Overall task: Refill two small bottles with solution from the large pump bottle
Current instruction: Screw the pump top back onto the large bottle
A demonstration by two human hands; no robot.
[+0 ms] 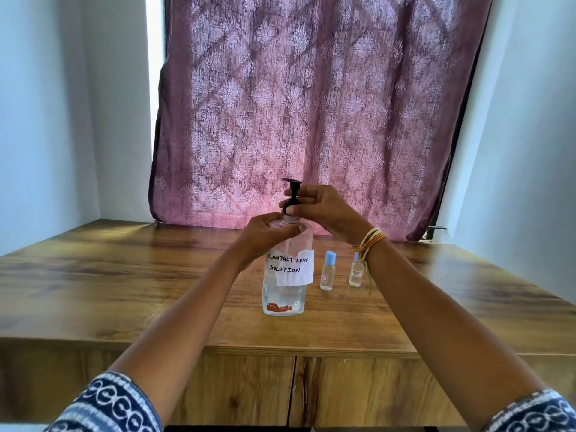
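A large clear pump bottle (285, 294) with a paper label reading "contact lens solution" stands upright on the wooden table (124, 291). My left hand (268, 233) grips its shoulder just below the neck. My right hand (318, 207) pinches the collar of the black pump head (293, 190) at the top. Two small clear bottles stand to the right of it: one with a blue cap (328, 271) and a second one (356, 273) partly hidden behind my right wrist.
A purple patterned curtain (311, 104) hangs behind the table, with white walls on both sides. The table's front edge runs across the lower view, above cabinet doors (296, 391). Threads from my wrist band dangle near the second small bottle.
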